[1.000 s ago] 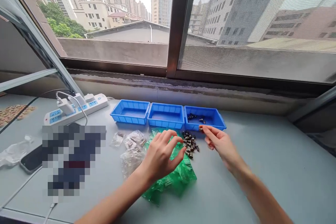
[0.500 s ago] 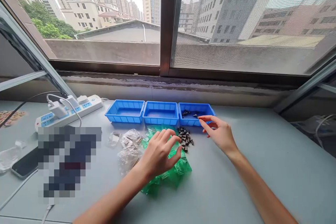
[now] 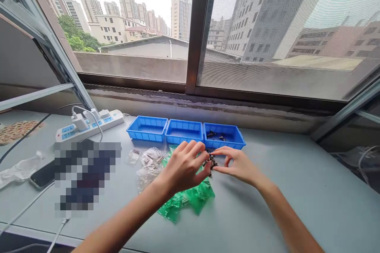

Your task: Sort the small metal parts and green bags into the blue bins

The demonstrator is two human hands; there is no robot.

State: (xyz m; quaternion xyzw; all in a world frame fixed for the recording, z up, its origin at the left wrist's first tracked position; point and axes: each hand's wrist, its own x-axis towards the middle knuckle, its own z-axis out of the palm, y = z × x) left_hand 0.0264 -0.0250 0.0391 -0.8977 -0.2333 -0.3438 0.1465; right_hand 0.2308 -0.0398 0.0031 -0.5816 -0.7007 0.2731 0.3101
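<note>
A small heap of dark screws (image 3: 211, 161) lies on the grey table in front of three blue trays. My right hand (image 3: 237, 165) reaches into the heap from the right, its thumb and fingers curled over the screws; what they pinch is hidden. My left hand (image 3: 184, 168) hovers at the heap's left side above the green plastic bags (image 3: 190, 199), fingers bent and apart. The right blue tray (image 3: 237, 140) holds a few dark screws. The middle tray (image 3: 184, 131) and the left tray (image 3: 147, 128) look bare inside.
Clear small bags with parts (image 3: 147, 166) lie left of the green ones. A white power strip (image 3: 89, 124) with plugs and cables, a phone (image 3: 41, 176) and a blurred-out patch sit on the left. The window sill runs behind the trays.
My right hand came back from the right blue tray to the screw heap. My left hand moved slightly toward the heap. The camera view shifted a little.
</note>
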